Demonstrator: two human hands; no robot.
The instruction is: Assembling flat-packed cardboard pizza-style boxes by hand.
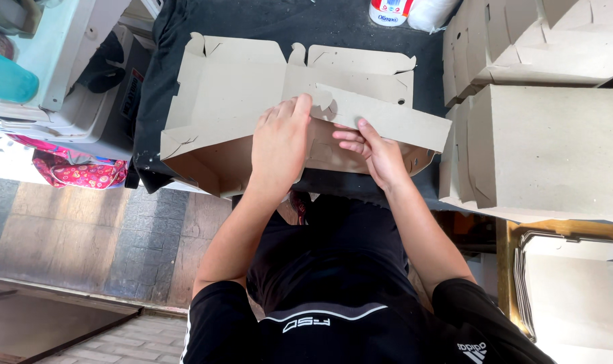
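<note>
Bench (360, 27), dark top, spans the far side of the scene. On its right part: stacks of folded grey cardboard boxes (549, 145), closed, contents not visible. Centre: flat die-cut cardboard blank (232, 94), partly folded, long axis running left-right, near edge overhanging the bench toward the person, tabbed edge pointing far. Its near wall is folded up; nothing inside. A long flap (394, 118) on the right is lifted and angled down to the right. Left hand (281, 138): palm down, fingers together, pressing flat on the blank's middle. Right hand (374, 152): fingers curled, pinching the flap's near edge from below. Far edge of the bench: a white roll (429, 12) and a small white container (388, 11) with a red-blue label, just beside each other.
</note>
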